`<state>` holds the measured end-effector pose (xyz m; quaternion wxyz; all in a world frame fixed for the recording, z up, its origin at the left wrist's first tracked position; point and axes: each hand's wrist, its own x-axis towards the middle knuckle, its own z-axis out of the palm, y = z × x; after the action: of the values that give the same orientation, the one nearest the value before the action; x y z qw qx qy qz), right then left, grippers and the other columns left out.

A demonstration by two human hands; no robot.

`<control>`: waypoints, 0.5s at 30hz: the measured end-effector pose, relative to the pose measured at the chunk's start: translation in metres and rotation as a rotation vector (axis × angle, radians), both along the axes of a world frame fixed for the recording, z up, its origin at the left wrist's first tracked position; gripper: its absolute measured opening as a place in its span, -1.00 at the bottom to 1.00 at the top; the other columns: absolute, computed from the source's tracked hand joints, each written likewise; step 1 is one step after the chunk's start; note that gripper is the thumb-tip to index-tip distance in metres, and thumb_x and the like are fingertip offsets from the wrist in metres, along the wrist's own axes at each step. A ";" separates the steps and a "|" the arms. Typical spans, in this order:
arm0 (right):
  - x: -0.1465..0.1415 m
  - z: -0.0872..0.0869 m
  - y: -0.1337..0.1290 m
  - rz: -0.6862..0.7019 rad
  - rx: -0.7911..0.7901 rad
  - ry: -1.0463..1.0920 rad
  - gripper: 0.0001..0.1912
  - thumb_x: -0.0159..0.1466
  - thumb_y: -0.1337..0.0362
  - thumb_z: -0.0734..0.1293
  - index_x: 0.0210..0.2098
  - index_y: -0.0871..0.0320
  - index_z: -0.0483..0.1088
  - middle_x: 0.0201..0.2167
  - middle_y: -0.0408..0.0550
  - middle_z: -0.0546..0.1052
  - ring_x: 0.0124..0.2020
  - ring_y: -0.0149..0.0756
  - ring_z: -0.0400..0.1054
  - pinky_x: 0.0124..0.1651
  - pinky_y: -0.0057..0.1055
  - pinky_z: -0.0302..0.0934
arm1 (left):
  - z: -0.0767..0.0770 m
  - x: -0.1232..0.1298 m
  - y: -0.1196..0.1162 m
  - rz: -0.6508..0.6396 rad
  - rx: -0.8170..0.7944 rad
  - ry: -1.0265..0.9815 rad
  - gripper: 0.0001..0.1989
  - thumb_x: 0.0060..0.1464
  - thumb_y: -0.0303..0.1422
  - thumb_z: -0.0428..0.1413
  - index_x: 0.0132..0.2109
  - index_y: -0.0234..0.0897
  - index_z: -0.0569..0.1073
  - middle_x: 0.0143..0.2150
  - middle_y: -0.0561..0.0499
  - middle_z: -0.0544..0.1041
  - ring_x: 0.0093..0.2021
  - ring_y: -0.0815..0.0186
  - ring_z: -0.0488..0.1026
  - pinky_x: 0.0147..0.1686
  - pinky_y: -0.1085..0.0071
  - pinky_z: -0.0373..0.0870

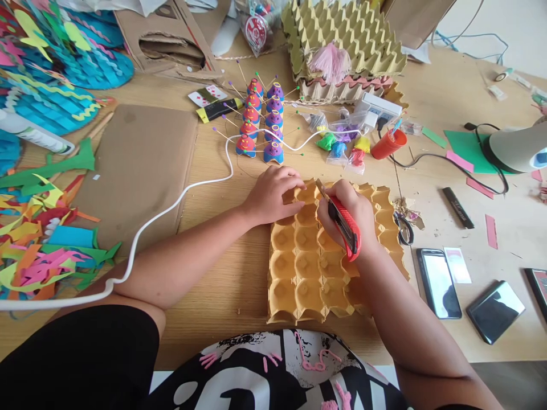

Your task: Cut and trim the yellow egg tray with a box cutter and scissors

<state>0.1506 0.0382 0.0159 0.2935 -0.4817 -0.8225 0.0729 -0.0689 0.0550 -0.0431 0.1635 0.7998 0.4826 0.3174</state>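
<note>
A yellow egg tray [282, 265] of moulded pulp lies on the table right in front of me. My right hand [356, 213] is wrapped round a red utility knife [345, 228]. The knife's blade points away from me and meets the tray near its far edge. My left hand [277, 196] rests at the tray's far left corner, its fingers spread and reaching over the cups. Beyond my hands stand two rows of small painted egg-cup figures, red ones [247, 145] and purple ones [273, 151], with pins sticking out of their sides.
A white cable [171, 208] runs across my left forearm to a power strip [378, 108]. Stacked egg trays [342, 40] stand at the back. Coloured paper scraps [43, 250] and a cardboard sheet [137, 165] lie left. A phone [439, 283] and scissors [404, 229] are right.
</note>
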 end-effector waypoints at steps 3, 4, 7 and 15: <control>0.002 0.001 0.002 -0.015 -0.067 0.096 -0.90 0.27 0.20 0.29 -0.29 0.00 0.23 -0.53 -0.21 0.42 -0.55 -0.34 0.25 -0.42 -0.36 0.08 | 0.000 0.000 0.000 -0.001 0.000 -0.002 -0.66 0.17 -0.11 0.27 0.02 -0.14 0.59 0.16 -0.09 0.54 0.17 0.01 0.41 0.27 0.04 0.28; 0.003 0.002 0.003 -0.023 -0.090 0.137 -0.90 0.28 0.20 0.30 -0.29 0.01 0.24 -0.52 -0.22 0.43 -0.54 -0.36 0.26 -0.42 -0.37 0.10 | 0.000 0.000 0.000 0.000 0.002 -0.004 -0.66 0.17 -0.12 0.27 0.02 -0.14 0.59 0.16 -0.09 0.54 0.17 0.02 0.41 0.27 0.04 0.28; 0.007 0.005 0.005 -0.020 -0.125 0.249 -0.87 0.31 0.20 0.32 -0.30 0.01 0.25 -0.49 -0.24 0.41 -0.50 -0.38 0.26 -0.39 -0.38 0.13 | 0.000 0.000 -0.001 0.003 0.007 -0.009 -0.68 0.16 -0.14 0.27 0.02 -0.15 0.59 0.16 -0.09 0.54 0.16 0.02 0.41 0.26 0.04 0.29; 0.002 0.007 0.002 0.083 -0.017 -0.057 -0.88 0.27 0.24 0.27 -0.33 0.00 0.19 -0.53 -0.18 0.38 -0.50 -0.31 0.22 -0.38 -0.33 0.07 | -0.001 0.000 0.000 0.003 0.025 -0.011 -0.64 0.15 -0.11 0.29 0.02 -0.16 0.60 0.15 -0.10 0.54 0.17 0.01 0.42 0.27 0.04 0.28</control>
<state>0.1527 0.0406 0.0225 0.2626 -0.4515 -0.8492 0.0782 -0.0689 0.0545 -0.0443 0.1556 0.7994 0.4788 0.3279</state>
